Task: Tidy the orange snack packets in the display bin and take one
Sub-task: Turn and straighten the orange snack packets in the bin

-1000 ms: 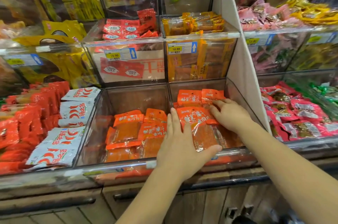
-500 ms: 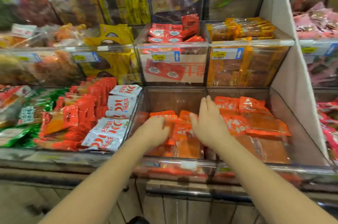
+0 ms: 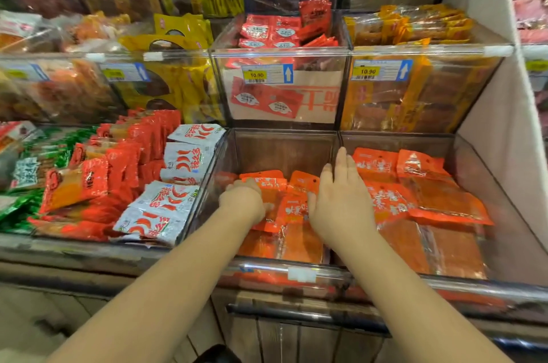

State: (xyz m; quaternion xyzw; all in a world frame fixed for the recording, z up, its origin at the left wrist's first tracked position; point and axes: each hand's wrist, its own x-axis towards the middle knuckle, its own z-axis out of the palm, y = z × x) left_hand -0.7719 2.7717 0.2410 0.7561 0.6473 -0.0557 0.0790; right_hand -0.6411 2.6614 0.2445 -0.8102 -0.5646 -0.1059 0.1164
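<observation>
Head view: tidying; left hand (image 3: 241, 199) is curling fingers on orange packets (image 3: 293, 208), right hand (image 3: 341, 208) is laying fingers straight; next, pinching one.

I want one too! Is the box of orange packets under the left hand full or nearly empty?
Low, not full. The orange packets lie in a shallow bottom layer; the box shows bare back wall above them.
</observation>
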